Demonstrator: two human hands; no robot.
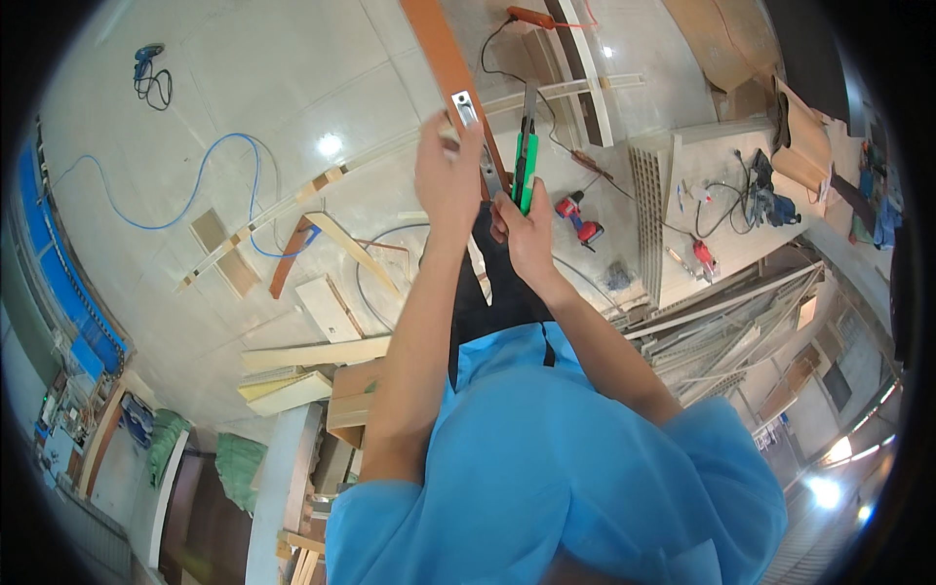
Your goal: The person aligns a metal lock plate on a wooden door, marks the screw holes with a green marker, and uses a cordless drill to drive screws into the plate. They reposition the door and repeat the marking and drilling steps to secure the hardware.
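Observation:
My right hand is closed around a green utility knife, its long blade pointing away from me. A long orange-brown board extends away just left of the knife. Set in the board's face is a silver metal fitting with an oblong recess, and another metal piece shows closer to me, between my hands. My left hand is at the board's left edge beside the fitting, fingers curled and slightly blurred. Whatever those fingers may grip is hidden.
A red cordless drill lies on the floor to the right. Farther right, a panel carries corded tools. Blue hose and wood offcuts lie to the left, a blue corded tool far left. Long strips are piled at right.

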